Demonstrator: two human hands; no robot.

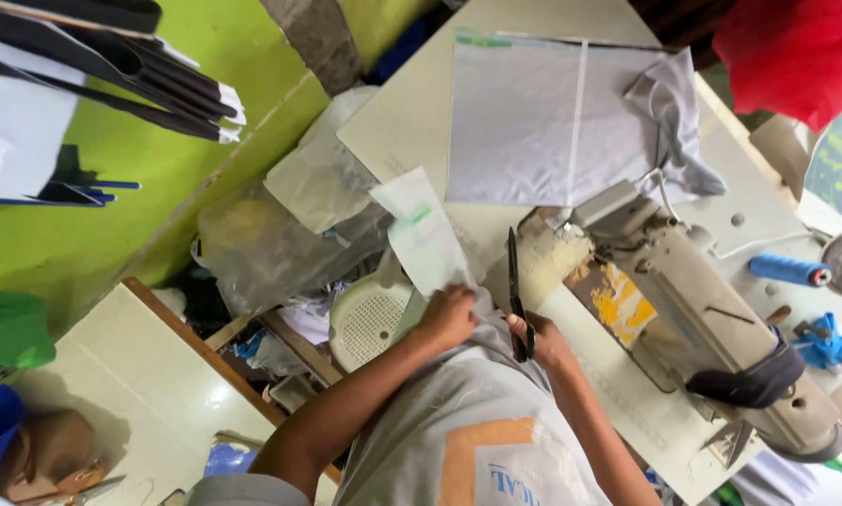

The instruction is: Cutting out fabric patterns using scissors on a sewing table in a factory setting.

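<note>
My left hand (449, 316) pinches the near end of a pale fabric strip with a green smear (419, 230) at the table's edge. Just to its right, my right hand (544, 342) grips black scissors (515, 286), blades pointing away from me along the strip's right side. A grey garment with an orange patch (477, 422) lies over my lap under both forearms. Ahead on the table lies a flat grey fabric panel (533, 122) with a white stripe.
A worn sewing machine (711, 319) stands right of my hands on the cream table (411, 122). A blue thread spool (789, 270) lies beyond it. Plastic bags (280, 234) and a white perforated basket (369, 319) sit left. Another person's head (46, 454) shows at bottom left.
</note>
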